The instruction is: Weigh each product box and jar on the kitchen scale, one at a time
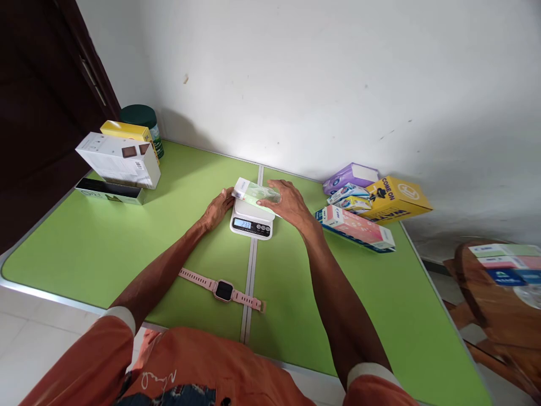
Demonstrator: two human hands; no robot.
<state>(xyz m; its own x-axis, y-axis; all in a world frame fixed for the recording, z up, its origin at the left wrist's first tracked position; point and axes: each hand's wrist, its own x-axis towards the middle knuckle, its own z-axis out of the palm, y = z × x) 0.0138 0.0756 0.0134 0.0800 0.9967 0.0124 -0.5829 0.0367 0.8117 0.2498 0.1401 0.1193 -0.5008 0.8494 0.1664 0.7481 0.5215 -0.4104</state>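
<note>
A small white kitchen scale [252, 224] stands in the middle of the green table [84, 248], its display lit. A pale green and white box [253, 192] lies on the scale's platform. My left hand [216, 210] touches the box's left end with curled fingers. My right hand [287, 202] lies over the box's right side, fingers flat on it. A pink smartwatch [223, 290] with its strap stretched out lies on the table near me, between my forearms.
At the left back stand a white box [120, 160], a yellow box [127, 131], a dark-lidded jar [143, 118] and a flat box [110, 191]. To the right lie a pink box [357, 226], a yellow box [395, 198] and a purple pack [349, 176]. A wooden chair [499, 304] holds more boxes.
</note>
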